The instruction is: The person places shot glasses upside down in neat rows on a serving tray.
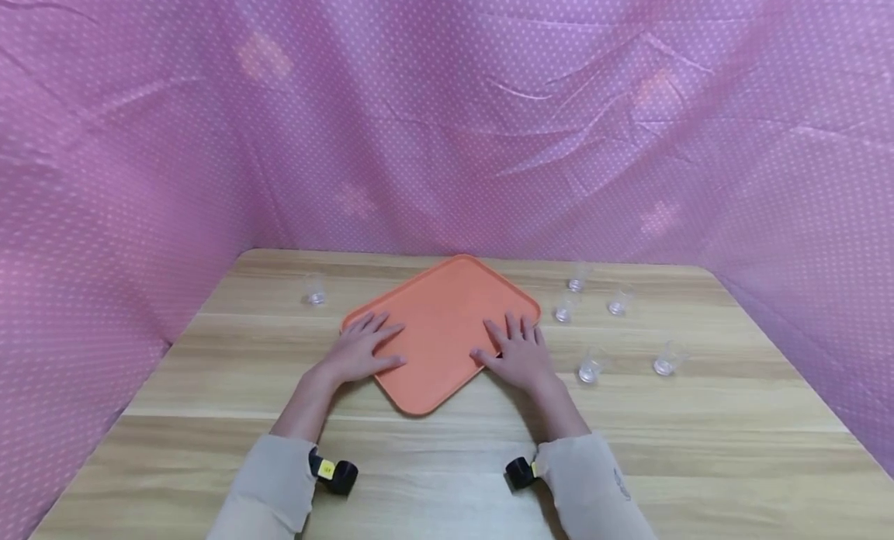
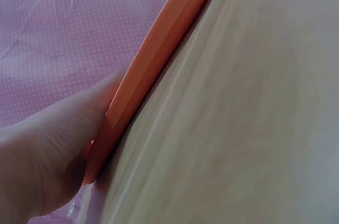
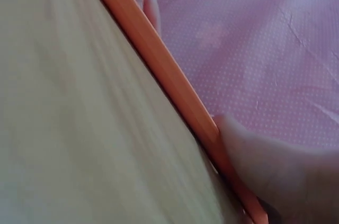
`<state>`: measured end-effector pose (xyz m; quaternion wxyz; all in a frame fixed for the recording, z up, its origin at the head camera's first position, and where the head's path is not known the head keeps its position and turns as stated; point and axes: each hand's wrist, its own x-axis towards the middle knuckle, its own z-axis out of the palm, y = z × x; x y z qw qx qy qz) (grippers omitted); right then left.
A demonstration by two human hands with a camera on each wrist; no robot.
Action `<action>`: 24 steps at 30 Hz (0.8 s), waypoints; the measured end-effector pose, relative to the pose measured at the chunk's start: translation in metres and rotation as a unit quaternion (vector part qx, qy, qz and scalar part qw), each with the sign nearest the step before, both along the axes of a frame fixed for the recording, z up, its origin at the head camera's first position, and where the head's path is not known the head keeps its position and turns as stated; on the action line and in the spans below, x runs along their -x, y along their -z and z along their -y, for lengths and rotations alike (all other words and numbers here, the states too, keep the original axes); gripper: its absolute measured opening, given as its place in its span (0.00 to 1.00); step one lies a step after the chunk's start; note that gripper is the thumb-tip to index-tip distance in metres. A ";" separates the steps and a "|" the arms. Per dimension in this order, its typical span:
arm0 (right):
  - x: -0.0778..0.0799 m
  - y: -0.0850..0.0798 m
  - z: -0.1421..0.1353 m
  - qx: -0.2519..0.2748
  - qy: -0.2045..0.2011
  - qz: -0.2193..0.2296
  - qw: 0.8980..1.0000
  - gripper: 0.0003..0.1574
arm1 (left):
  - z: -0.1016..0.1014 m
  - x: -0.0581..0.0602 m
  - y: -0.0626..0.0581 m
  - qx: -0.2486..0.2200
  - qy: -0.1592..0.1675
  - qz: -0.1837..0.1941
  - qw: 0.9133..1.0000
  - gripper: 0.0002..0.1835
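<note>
Head: orange tray (image 1: 440, 334) lies mid-table, on the wooden table (image 1: 719, 439), set askew. Left hand (image 1: 358, 355) flat-ish on its left corner, right hand (image 1: 520, 360) over the right side — fingers of both spread and straight, laid on the tray, not wrapped round it. Risk, my guess: a slide or turn to the right would push the right corner into the nearest clear cup (image 1: 564, 310), just beside it, and tip it. Pressing unevenly could also make the tray skid. One corner points toward the person, the opposite one at the far edge; long axis runs near-left to far-right.

Left wrist: thumb over the rim; other fingers hidden, can't tell.

Right wrist: thumb against the rim's upper edge — remaining fingers not readable; the other hand's fingers show farther along.
</note>
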<state>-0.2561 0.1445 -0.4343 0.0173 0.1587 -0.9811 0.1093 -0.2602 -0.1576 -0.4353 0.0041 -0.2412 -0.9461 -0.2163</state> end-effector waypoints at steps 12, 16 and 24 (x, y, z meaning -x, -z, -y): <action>-0.016 -0.010 0.024 -0.034 0.060 0.004 0.998 0.45 | 0.012 0.020 -0.001 -0.046 0.033 -0.032 0.998 0.30; 0.004 0.002 0.006 0.052 0.023 -0.127 0.990 0.34 | 0.011 0.010 -0.006 -0.027 0.017 -0.005 0.999 0.31; 0.023 0.017 -0.024 0.158 0.032 -0.136 0.977 0.30 | -0.004 -0.032 -0.022 0.003 -0.035 0.039 0.999 0.35</action>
